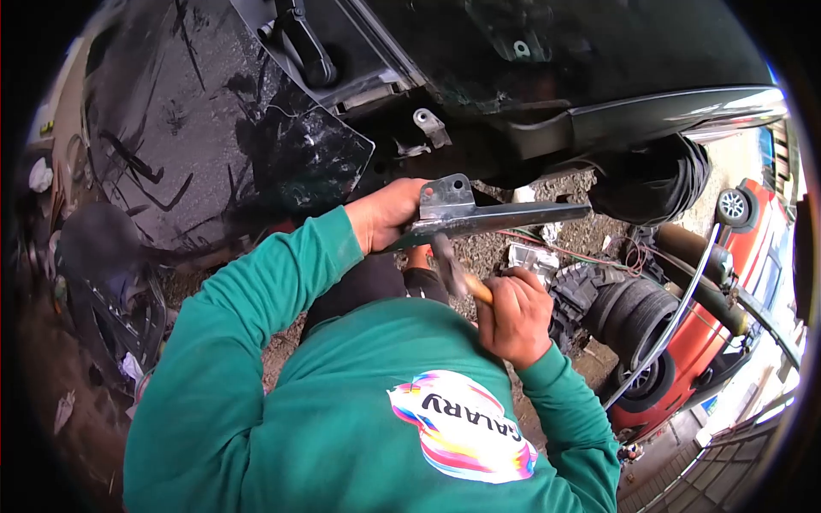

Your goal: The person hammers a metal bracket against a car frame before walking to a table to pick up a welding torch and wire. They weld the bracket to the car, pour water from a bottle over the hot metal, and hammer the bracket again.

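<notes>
My left hand (386, 214) is wrapped around the left end of a dark metal bracket (505, 218). A tab with two holes stands up from the bracket, and its long arm tapers to the right. My right hand (518, 318) grips a hammer (448, 268) by its wooden handle. The hammer's worn steel head is right at the bracket's lower edge, near my left hand. Both hands are in front of my green sweatshirt (359, 385), below the dark car body (530, 120).
A scuffed dark panel (214, 128) leans at the upper left. A light metal bracket (432, 128) projects from the car body. Stacked tires (629, 316), cables and a gas cylinder (710, 299) lie to the right, before a red car (684, 376). Gravel covers the ground.
</notes>
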Demonstrator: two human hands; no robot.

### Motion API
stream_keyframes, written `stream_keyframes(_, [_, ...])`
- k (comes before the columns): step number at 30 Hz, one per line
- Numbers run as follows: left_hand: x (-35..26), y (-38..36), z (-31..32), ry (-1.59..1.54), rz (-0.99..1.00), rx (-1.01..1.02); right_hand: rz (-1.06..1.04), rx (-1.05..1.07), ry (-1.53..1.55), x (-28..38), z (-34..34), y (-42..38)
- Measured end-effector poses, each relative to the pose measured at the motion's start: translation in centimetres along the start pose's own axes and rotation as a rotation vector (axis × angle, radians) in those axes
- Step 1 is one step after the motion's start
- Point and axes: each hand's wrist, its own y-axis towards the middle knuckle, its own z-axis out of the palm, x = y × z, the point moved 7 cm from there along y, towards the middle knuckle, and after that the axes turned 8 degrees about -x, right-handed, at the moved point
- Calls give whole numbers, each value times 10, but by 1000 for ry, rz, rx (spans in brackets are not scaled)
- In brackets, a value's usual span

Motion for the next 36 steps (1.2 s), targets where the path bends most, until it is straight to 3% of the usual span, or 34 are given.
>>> stream_keyframes(2, [18, 12, -2, -42, -53, 148, -118, -85, 123, 27, -21, 5])
stream_keyframes(4, [18, 11, -3, -17, -78, 88, -134, -74, 94, 33, -20, 10])
stream_keyframes(6, [19, 7, 6, -136, -178, 315, 112, 118, -168, 3, 11, 7])
stream_keyframes(7, [20, 5, 11, -134, -177, 317, 140, 92, -126, 4, 6, 4])
stream_keyframes(8, [17, 8, 7, -93, -104, 162, 159, 63, -81, 4, 0, 5])
stream_keyframes(9, [15, 6, 2, -51, -46, 7, 35, -20, -45, 15, -11, 11])
stream_keyframes(10, [23, 6, 0, -53, -66, 9, 54, -11, -46, 20, -17, 7])
stream_keyframes(12, [24, 11, -4, 3, -61, 87, -161, -39, 116, 39, -26, 6])
stream_keyframes(13, [21, 6, 0, -12, -89, 90, -176, -43, 49, 25, -13, 6])
stream_keyframes(14, [25, 12, -3, -11, -86, 96, -22, 62, -144, 6, 7, 6])
stream_keyframes(16, [26, 18, -9, -127, -115, 69, 146, 104, -109, -8, 9, 2])
stream_keyframes(18, [29, 16, -12, -48, -96, -5, -54, -64, 26, 15, -10, 9])
stream_keyframes(20, [28, 10, -5, -1, -89, 40, -205, -50, 69, 32, -18, 5])
stream_keyframes(23, [19, 10, -1, -13, -84, 31, 42, 165, -137, -3, 19, -5])
stream_keyframes(26, [23, 11, -12, -42, -115, -37, -33, -9, 65, 35, -8, 5])
stream_keyframes(28, [27, 12, -6, 9, -131, 220, -101, -28, 95, 41, -15, 9])
stream_keyframes(32, [38, 41, -28, -12, -20, 0, 7, 166, -153, 7, 14, -3])
stream_keyframes(34, [27, 26, -23, 0, -20, 1, -69, 30, 16, 24, -2, -4])
stream_keyframes(36, [26, 12, -8, -2, -114, 156, -170, -55, 62, 30, -13, -3])
